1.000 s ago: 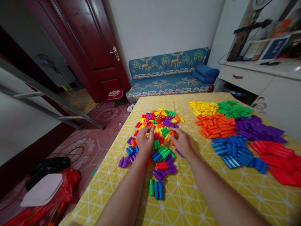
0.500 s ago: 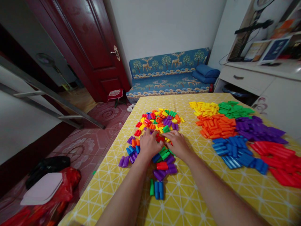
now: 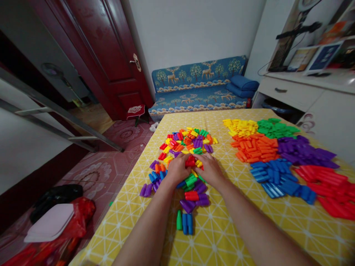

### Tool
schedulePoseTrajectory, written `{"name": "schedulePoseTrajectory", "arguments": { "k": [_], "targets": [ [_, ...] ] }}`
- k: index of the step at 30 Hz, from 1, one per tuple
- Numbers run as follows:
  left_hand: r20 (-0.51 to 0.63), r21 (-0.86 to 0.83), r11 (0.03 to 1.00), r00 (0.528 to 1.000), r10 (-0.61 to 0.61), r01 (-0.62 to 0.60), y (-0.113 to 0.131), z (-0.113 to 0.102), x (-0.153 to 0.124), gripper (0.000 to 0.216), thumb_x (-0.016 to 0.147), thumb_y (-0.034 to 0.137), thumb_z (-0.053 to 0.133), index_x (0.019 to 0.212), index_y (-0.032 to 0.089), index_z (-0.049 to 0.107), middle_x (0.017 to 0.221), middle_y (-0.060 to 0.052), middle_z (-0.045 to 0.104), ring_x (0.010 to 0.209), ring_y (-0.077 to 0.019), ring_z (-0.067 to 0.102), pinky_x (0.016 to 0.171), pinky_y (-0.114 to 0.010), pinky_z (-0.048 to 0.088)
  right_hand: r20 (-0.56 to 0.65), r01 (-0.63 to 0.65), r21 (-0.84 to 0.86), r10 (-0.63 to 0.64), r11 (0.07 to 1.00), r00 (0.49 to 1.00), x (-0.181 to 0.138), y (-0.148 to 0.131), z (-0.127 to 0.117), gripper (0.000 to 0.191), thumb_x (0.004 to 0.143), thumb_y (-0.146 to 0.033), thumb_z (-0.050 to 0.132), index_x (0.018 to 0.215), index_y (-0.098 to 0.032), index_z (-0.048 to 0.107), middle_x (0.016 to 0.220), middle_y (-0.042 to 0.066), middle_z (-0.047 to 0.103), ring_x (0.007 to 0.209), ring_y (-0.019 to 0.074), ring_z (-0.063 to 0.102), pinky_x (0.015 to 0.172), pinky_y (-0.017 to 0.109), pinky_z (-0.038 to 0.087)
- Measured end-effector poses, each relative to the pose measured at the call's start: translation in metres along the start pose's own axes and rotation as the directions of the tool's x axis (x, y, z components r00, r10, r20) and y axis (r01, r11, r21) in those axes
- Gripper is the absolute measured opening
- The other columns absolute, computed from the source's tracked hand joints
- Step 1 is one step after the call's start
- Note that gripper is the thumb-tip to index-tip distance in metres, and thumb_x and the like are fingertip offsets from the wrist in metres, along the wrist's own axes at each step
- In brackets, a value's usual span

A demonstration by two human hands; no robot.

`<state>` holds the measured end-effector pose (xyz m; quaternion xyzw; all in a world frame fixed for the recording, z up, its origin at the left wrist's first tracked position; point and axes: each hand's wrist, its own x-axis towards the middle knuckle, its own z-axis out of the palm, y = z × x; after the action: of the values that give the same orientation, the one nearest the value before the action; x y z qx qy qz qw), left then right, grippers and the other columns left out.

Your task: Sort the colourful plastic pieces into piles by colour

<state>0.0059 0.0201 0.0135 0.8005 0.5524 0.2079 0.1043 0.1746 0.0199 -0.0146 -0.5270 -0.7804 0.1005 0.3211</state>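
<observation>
- Red pegs (image 3: 190, 161) sit clamped between both hands, in the mixed pile (image 3: 191, 142) that spreads toward 12 o'clock.
- Left hand (image 3: 177, 169) curls closed on them from 9 o'clock.
- Right hand (image 3: 210, 170) curls closed on them from 3 o'clock.
- Sorted colour heaps (image 3: 277, 159) lie at 2 o'clock on the yellow tablecloth (image 3: 222, 229).

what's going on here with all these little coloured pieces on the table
A person has both hands in a mixed pile of small coloured plastic pieces on a yellow tablecloth. The left hand and right hand meet around a few red pieces at the middle of the pile; whether they grip them is unclear. To the right lie single-colour heaps: yellow, green, orange, purple, blue and red.
</observation>
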Motion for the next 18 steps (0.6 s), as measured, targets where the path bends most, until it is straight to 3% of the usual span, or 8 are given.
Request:
{"name": "schedulePoseTrajectory", "arguments": {
  "k": [4, 9, 15, 18],
  "targets": [
    [0.044, 0.034, 0.999, 0.999, -0.009, 0.008, 0.003, -0.002, 0.001, 0.043, 0.078, 0.024, 0.061, 0.121, 0.023, 0.063, 0.114, -0.010, 0.065, 0.098, -0.0271, 0.066, 0.079, -0.034, 0.051, 0.028, 0.021, -0.006, -0.021, 1.000, 0.999, 0.000, -0.001, -0.001, 0.053, 0.075, -0.018, 0.069, 0.127, -0.023, 0.061, 0.112, 0.010, 0.065, 0.108, 0.0264, 0.054, 0.094, 0.041, 0.043],
    [-0.008, -0.041, 0.999, 1.000, -0.023, 0.023, -0.001, -0.002, 0.000, 0.030, 0.084, 0.028, 0.060, 0.113, 0.021, 0.065, 0.106, -0.008, 0.067, 0.096, -0.0252, 0.065, 0.078, -0.032, 0.049, -0.002, 0.059, 0.024, -0.059, 0.998, 0.998, 0.000, -0.002, -0.002, 0.045, 0.080, -0.025, 0.068, 0.124, -0.025, 0.062, 0.109, 0.007, 0.067, 0.106, 0.0251, 0.054, 0.095, 0.041, 0.043],
    [-0.057, -0.373, 0.928, 0.998, 0.000, -0.022, -0.011, 0.005, 0.001, 0.032, 0.091, 0.042, 0.052, 0.102, 0.016, 0.065, 0.085, -0.004, 0.069, 0.077, -0.0189, 0.063, 0.069, -0.028, 0.048, -0.178, 0.112, 0.215, -0.074, 0.970, 0.981, 0.001, -0.001, -0.002, 0.035, 0.088, -0.041, 0.061, 0.119, -0.027, 0.065, 0.110, 0.007, 0.062, 0.106, 0.0223, 0.057, 0.095, 0.038, 0.045],
    [-0.034, -0.511, 0.859, 0.999, 0.031, -0.044, -0.013, 0.008, 0.001, 0.038, 0.093, 0.047, 0.047, 0.099, 0.014, 0.065, 0.078, -0.004, 0.066, 0.070, -0.0167, 0.060, 0.064, -0.026, 0.047, -0.184, 0.140, 0.326, -0.082, 0.935, 0.979, 0.002, -0.002, -0.004, 0.034, 0.089, -0.042, 0.060, 0.118, -0.025, 0.064, 0.114, 0.007, 0.061, 0.109, 0.0214, 0.057, 0.096, 0.037, 0.046]
  ]
}}
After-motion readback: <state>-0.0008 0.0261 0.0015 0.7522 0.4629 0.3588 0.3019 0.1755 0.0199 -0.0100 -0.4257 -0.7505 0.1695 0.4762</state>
